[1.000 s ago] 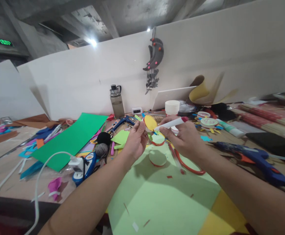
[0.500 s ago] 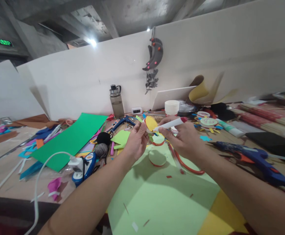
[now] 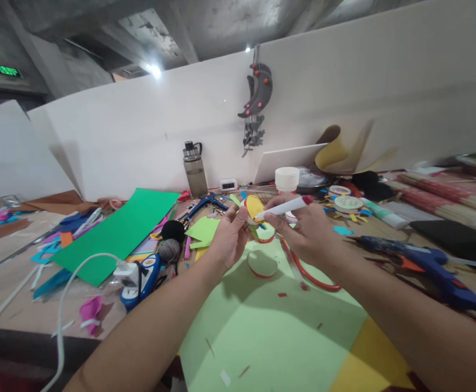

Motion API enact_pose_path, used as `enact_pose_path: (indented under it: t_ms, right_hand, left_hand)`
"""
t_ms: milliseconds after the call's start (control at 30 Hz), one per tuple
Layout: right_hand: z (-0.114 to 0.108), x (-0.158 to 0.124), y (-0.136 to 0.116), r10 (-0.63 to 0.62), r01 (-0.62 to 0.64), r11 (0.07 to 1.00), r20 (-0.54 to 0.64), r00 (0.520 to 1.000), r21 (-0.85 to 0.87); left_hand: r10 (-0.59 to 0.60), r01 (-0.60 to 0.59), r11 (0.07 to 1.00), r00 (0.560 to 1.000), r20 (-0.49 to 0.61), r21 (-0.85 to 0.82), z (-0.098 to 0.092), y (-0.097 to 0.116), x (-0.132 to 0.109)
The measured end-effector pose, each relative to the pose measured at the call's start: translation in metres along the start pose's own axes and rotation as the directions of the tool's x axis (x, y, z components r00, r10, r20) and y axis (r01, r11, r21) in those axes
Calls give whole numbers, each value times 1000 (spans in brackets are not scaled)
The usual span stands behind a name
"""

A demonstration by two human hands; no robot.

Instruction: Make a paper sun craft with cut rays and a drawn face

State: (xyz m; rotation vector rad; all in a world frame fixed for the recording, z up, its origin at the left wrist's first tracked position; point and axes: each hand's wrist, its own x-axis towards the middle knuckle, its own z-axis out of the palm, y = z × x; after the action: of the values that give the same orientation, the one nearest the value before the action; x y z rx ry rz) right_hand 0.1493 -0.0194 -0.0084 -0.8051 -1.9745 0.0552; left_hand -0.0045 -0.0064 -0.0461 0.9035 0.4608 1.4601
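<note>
Between the fingers of my left hand (image 3: 232, 234) is a small round paper craft with a yellow face (image 3: 255, 207), a white rim and coloured strips sticking out. A white marker pen (image 3: 284, 208) with a red end is gripped in my right hand (image 3: 303, 226). Its tip meets the lower right edge of the yellow face, though I cannot tell whether it touches. Below both hands lies a pale green sheet (image 3: 270, 332), with a round red-edged piece (image 3: 263, 262) and a red ring-shaped strip (image 3: 309, 277) on it.
A blue glue gun (image 3: 434, 267) lies at the right, near finished round crafts (image 3: 348, 204). Behind stand a water bottle (image 3: 195, 171) and stacked paper cups (image 3: 287, 178). To the left are a green sheet (image 3: 123, 234), black yarn (image 3: 173, 231) and a power strip (image 3: 144, 280) with a white cable.
The round craft has shifted and turned slightly in my left hand, moving a little right and down. The marker stays in my right hand, nearly in place.
</note>
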Motion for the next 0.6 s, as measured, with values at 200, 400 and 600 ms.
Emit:
enact_pose_path:
  t_ms: [200, 400, 600]
  right_hand:
    - [0, 0, 1, 3, -3, 1000, -17, 1000, -10]
    - [-1, 0, 1, 0, 0, 1000, -31, 1000, -13]
    - [-2, 0, 0, 18, -18, 1000, -24, 1000, 4]
  left_hand:
    - [-9, 8, 1000, 1000, 28, 6, 1, 0, -2]
    - [-4, 3, 1000, 1000, 19, 3, 4, 0, -4]
    - [-11, 11, 1000, 999, 33, 21, 3, 0, -5]
